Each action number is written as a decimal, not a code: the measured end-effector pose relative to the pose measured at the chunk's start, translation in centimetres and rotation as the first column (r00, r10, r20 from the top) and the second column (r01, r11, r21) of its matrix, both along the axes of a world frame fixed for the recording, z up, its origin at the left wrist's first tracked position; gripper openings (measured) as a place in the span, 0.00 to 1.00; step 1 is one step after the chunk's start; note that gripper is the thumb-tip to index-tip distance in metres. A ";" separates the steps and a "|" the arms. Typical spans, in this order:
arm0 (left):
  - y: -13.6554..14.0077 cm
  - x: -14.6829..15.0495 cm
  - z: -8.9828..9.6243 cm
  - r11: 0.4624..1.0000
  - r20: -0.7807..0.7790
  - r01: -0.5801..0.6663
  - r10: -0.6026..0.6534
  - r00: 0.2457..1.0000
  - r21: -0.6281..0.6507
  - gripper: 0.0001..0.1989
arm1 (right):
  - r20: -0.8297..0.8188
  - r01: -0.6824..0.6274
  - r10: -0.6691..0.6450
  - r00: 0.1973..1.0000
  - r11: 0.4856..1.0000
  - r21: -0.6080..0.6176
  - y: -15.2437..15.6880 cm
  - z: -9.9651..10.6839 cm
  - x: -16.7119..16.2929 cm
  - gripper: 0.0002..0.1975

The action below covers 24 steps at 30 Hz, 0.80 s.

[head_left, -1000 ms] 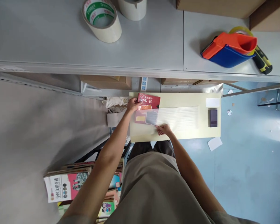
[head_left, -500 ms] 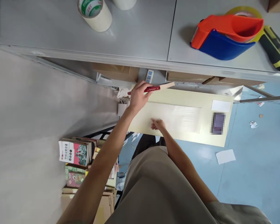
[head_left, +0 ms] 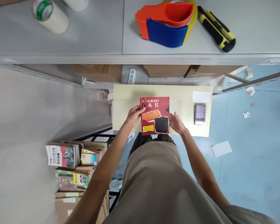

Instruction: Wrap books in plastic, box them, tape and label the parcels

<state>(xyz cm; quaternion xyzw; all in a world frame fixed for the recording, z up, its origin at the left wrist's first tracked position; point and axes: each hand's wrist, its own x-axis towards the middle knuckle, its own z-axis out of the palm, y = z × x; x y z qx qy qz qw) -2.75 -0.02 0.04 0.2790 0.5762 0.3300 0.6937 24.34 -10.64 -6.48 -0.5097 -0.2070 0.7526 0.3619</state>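
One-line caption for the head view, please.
Left hand grips a red-covered book over a pale-yellow tabletop, right hand at the book's opposite edge.

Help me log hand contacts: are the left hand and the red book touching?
Touching. The head view shows the left hand at the left edge of the red book, its thumb lying over the front cover.

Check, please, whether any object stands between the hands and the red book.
Nothing visible does. The left hand holds the red book by its left side; the right hand is at its right edge, with nothing in between.
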 end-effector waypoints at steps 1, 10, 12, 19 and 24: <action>-0.8 0.8 -1.5 0.998 -0.008 -0.013 0.013 1.000 -0.064 0.30 | 0.028 0.023 -0.024 0.999 0.999 0.028 -1.0 0.0 0.5 0.36; -3.1 2.7 -8.4 0.977 -0.085 -0.090 0.075 0.994 -0.195 0.28 | 0.242 0.140 -0.172 0.955 0.980 0.145 -3.6 -3.2 -0.1 0.36; -2.7 2.3 -9.1 0.985 -0.119 -0.075 0.057 0.991 -0.157 0.28 | 0.294 0.107 -0.150 0.944 0.982 0.158 -2.7 -3.9 0.0 0.36; -1.4 3.2 -12.3 0.997 -0.263 -0.042 0.024 0.964 -0.064 0.24 | 0.617 -0.068 -0.017 0.786 0.991 0.115 0.5 -6.5 -0.3 0.25; -1.3 3.7 -13.7 0.989 -0.257 -0.113 0.086 0.962 -0.094 0.23 | 0.777 -0.185 0.007 0.629 0.973 0.141 -0.5 -5.7 1.0 0.19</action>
